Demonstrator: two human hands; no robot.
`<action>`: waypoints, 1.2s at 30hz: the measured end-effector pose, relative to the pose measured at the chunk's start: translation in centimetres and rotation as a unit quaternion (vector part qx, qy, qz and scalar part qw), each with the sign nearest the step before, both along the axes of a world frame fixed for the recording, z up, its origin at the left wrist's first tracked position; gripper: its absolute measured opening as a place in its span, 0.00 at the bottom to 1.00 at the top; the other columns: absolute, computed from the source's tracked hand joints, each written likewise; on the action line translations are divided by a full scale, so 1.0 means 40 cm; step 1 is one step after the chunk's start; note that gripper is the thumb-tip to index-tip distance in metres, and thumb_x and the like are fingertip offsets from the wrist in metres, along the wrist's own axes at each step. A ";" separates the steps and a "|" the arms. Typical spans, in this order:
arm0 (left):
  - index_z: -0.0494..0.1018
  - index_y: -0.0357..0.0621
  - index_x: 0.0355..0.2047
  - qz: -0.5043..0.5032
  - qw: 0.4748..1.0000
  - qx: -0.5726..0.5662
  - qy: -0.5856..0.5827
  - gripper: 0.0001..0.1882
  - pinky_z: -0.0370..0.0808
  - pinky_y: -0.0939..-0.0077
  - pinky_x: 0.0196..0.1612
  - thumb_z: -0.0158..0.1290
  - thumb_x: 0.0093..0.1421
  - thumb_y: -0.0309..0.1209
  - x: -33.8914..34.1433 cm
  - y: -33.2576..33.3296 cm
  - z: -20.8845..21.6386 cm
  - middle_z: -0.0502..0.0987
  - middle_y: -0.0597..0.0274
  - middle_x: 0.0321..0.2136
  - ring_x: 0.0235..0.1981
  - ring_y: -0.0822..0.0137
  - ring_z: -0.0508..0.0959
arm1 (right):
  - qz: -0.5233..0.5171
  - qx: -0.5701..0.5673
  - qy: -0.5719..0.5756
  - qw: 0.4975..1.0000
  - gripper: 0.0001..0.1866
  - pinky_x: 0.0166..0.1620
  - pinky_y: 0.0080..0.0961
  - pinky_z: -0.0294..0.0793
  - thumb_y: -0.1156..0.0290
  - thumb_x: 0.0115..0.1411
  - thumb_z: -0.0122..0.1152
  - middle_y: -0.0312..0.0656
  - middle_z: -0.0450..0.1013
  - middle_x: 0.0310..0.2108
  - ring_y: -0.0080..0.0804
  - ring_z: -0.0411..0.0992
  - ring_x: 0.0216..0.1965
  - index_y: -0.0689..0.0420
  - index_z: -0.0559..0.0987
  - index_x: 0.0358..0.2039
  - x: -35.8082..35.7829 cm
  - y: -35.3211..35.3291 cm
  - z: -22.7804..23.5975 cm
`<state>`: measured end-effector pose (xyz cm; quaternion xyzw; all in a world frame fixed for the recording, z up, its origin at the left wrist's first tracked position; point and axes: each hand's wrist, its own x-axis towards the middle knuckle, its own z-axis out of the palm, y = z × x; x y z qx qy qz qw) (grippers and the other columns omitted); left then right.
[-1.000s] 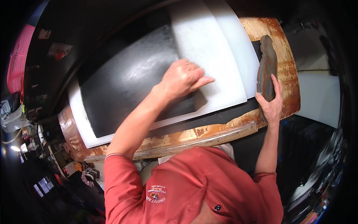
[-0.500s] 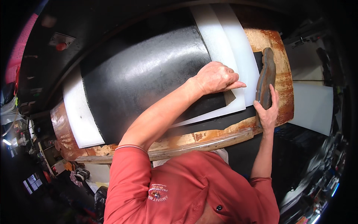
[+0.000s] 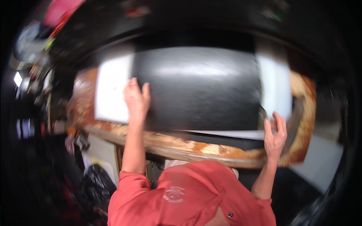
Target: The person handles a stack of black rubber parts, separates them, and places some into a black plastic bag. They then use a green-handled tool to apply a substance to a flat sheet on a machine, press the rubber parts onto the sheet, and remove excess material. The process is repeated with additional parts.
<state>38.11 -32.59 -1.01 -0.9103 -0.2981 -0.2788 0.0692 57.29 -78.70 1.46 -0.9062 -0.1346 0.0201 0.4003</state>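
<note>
A large black textured sheet [image 3: 203, 94] lies over white sheets on the worktable, showing a white margin on the left [image 3: 112, 90] and another on the right [image 3: 277, 88]. At the black sheet's left edge is my left hand [image 3: 136, 100], its thumb apart from the fingers and nothing visible in it. My right hand [image 3: 276, 137] is at the near right corner, thumb and fingers apart, beside a small brown piece [image 3: 261, 117]. Blur hides whether either hand touches the sheets. A long grey-brown shape [image 3: 297, 118], probably the worn block, lies right of my right hand.
The worktable's worn wooden front edge [image 3: 200, 148] runs between me and the sheets. A dark strip lies beneath the near edge of the white layer. Beyond the right end is a pale panel [image 3: 320, 162]. A black plastic bag [image 3: 97, 182] sits at lower left.
My left hand has moved from the right side to the black sheet's left edge and opened. My right hand has let go of the worn block and shifted to the sheet's corner. The view has turned.
</note>
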 end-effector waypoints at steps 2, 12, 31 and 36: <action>0.75 0.28 0.46 0.082 0.994 -0.070 0.032 0.22 0.75 0.46 0.52 0.65 0.62 0.36 -0.086 0.024 -0.011 0.79 0.33 0.43 0.47 0.37 0.77 | 0.061 -0.040 -0.025 0.997 0.19 0.57 0.39 0.75 0.72 0.66 0.67 0.54 0.78 0.51 0.51 0.78 0.51 0.69 0.80 0.54 0.010 0.068 -0.012; 0.78 0.31 0.35 0.160 0.955 -0.223 -0.112 0.17 0.79 0.47 0.42 0.62 0.65 0.38 -0.099 0.048 -0.026 0.80 0.35 0.32 0.36 0.35 0.81 | 0.083 -0.078 0.110 0.987 0.27 0.35 0.35 0.68 0.53 0.72 0.63 0.43 0.70 0.25 0.32 0.66 0.29 0.70 0.77 0.33 0.141 0.097 -0.088; 0.79 0.34 0.32 0.091 0.981 -0.144 -0.096 0.15 0.77 0.48 0.38 0.58 0.70 0.35 0.016 0.065 -0.044 0.82 0.40 0.30 0.32 0.37 0.82 | -0.012 -0.146 -0.069 0.987 0.25 0.31 0.53 0.68 0.56 0.69 0.59 0.63 0.70 0.20 0.68 0.70 0.25 0.63 0.73 0.21 0.092 0.130 -0.034; 0.80 0.32 0.39 0.071 0.985 -0.123 -0.099 0.14 0.78 0.51 0.42 0.59 0.69 0.34 0.005 0.076 -0.054 0.82 0.39 0.35 0.36 0.39 0.82 | -0.003 -0.156 -0.060 0.986 0.25 0.34 0.56 0.70 0.55 0.70 0.59 0.63 0.72 0.22 0.71 0.72 0.29 0.63 0.75 0.23 0.089 0.133 -0.028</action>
